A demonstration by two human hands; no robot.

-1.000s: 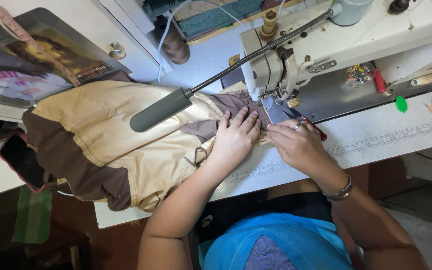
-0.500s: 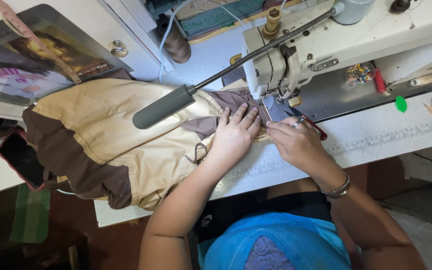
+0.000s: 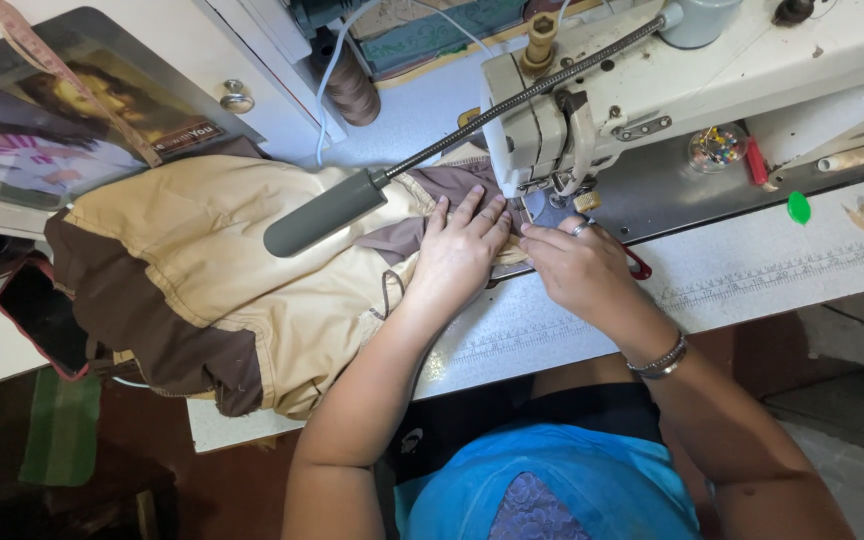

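Left hand (image 3: 457, 250) lies flat, fingers spread, pressing the tan-and-brown garment (image 3: 222, 270) just left of the sewing machine (image 3: 652, 80) needle; right hand (image 3: 577, 270), fingers curled, pinches the cloth edge right at the presser foot. Most of the garment is bunched toward the desk (image 3: 752, 280) left edge and hangs over its front edge. A grey gooseneck lamp (image 3: 327, 210) hovers over the cloth; thread spool (image 3: 347, 85) near the back edge, dark phone (image 3: 42, 315) far left, floor below.
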